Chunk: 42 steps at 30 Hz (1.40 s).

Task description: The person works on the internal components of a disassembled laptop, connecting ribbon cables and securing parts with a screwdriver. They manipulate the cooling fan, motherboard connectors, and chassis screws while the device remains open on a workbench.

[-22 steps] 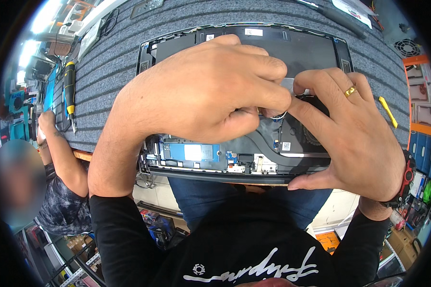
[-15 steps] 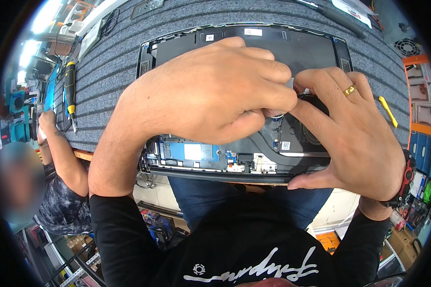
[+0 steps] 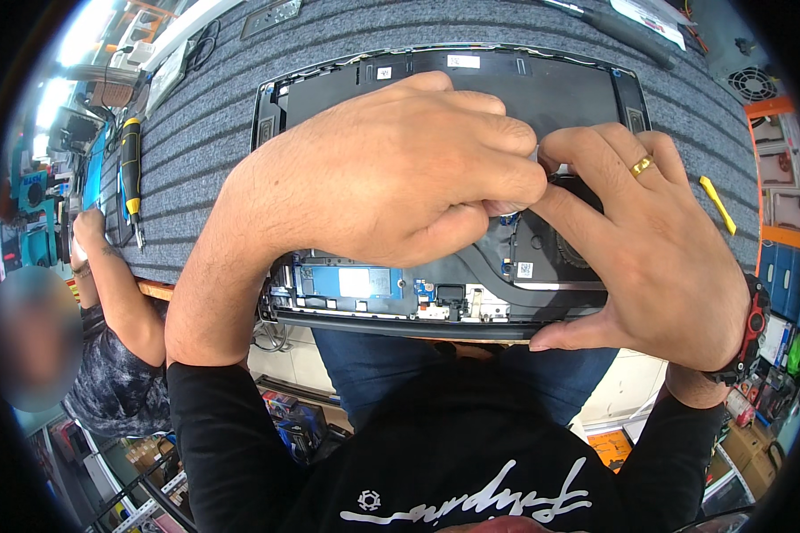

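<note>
An opened laptop lies with its dark inner parts exposed, including a blue board near the front and a black fan at the right. My left hand is curled over the middle, fingertips pinched on something hidden at a small silver-edged spot beside the fan. My right hand rests on the right part with fingers bent and apart; its index fingertip is beside my left hand's fingers and its thumb touches the front edge.
The ridged grey mat holds a yellow-black screwdriver at left, a yellow pry tool at right and a dark long-handled tool behind. A co-worker's arm reaches onto the bench at left. Shelves stand at right.
My left hand has shifted slightly right over the laptop, its fingers staying curled. My right hand keeps about the same place, and the view has moved very slightly.
</note>
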### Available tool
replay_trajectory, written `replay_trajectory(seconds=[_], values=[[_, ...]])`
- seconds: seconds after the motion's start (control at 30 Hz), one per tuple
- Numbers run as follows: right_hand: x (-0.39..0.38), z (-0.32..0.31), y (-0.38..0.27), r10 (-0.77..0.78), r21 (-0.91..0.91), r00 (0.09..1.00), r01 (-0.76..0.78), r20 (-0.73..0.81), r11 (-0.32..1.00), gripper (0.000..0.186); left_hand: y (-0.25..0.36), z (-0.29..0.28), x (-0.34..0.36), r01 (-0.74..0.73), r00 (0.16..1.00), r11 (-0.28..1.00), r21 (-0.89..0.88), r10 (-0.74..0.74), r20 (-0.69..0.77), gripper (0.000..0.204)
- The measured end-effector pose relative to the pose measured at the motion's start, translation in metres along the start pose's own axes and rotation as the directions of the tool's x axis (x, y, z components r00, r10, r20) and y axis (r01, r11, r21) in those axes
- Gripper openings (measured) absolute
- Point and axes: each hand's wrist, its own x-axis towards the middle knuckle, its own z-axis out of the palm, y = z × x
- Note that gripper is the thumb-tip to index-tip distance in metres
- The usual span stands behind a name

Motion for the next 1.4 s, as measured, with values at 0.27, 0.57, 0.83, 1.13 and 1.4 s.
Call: replay_trajectory(seconds=[0.27, 0.57, 0.83, 1.13, 1.4], values=[[0.0, 0.0, 0.0, 0.0, 0.0, 1.0, 0.0, 0.006, 1.0, 0.097, -0.009, -0.01, -0.004, -0.026, 1.0, 1.0, -0.015, 0.026, -0.013, 0.019], [0.006, -0.003, 0.007, 0.005, 0.016, 0.991, -0.003, -0.137, 1.0, 0.054, -0.007, -0.01, -0.017, -0.001, 0.992, 1.0, -0.007, 0.0, -0.123, 0.021], [0.003, -0.003, -0.003, 0.13, 0.05, 0.959, -0.122, -0.252, 0.991, 0.017, 0.002, -0.009, -0.023, 0.021, 0.993, 0.997, 0.07, -0.013, -0.121, 0.019], [0.0, 0.006, -0.013, 0.185, 0.143, 0.937, -0.147, -0.298, 0.979, 0.01, 0.006, -0.007, -0.022, 0.07, 0.992, 0.995, 0.068, -0.062, -0.109, 0.016], [0.017, 0.036, -0.022, 0.201, 0.243, 0.909, -0.116, -0.366, 0.963, 0.016, -0.003, 0.002, -0.021, 0.086, 0.992, 0.992, -0.087, -0.093, -0.087, 0.017]])
